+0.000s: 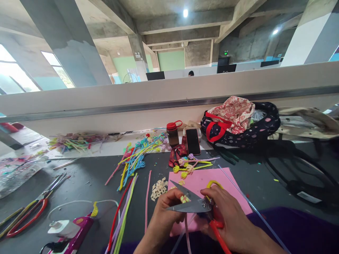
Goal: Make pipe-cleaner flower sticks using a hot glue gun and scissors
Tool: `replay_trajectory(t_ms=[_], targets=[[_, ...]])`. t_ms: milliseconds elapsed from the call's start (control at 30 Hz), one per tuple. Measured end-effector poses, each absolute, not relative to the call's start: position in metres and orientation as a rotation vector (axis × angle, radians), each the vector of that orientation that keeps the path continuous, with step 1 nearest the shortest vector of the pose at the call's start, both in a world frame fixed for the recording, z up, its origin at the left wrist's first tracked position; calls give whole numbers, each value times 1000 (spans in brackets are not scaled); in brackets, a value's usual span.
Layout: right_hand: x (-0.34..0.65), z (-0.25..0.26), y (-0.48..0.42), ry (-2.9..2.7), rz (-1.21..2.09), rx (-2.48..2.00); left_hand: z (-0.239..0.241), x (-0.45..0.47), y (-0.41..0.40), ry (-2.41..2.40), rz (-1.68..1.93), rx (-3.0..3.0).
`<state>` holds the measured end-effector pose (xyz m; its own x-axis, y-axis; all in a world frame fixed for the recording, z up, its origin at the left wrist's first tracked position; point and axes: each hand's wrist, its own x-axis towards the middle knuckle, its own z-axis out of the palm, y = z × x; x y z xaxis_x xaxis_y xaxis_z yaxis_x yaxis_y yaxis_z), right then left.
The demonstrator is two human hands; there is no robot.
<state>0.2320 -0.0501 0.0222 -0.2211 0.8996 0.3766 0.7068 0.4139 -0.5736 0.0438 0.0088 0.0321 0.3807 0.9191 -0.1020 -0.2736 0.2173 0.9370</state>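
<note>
My right hand [225, 208] is closed around scissors [190, 204] with one red and one yellow handle loop. Their blades are spread apart and point left, toward my other hand. Between the fingertips of my left hand [165, 215] is a small yellow and pink pipe-cleaner flower [184, 199], lying between the two blades. A pink stem [187, 233] hangs below that hand. Both hands are over a pink foam sheet [209, 176]. Beside the left hand lie a pile of short cream pieces [159, 188] and a single pink pipe cleaner [148, 201].
Left are long pipe cleaners [123, 218], larger scissors [43, 197] and a magenta power strip [79, 233]. Finished-looking pipe-cleaner flowers [140, 155] lie farther back. A bottle [173, 134], a phone [193, 141] and a dark patterned bag [243, 137] stand by the partition.
</note>
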Motion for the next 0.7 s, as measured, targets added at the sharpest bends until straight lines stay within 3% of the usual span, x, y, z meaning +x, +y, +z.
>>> replay_trajectory(t_ms=[700], targets=[[229,25,-51,-1989,387,-1348,32,42,11,770,908,1071]])
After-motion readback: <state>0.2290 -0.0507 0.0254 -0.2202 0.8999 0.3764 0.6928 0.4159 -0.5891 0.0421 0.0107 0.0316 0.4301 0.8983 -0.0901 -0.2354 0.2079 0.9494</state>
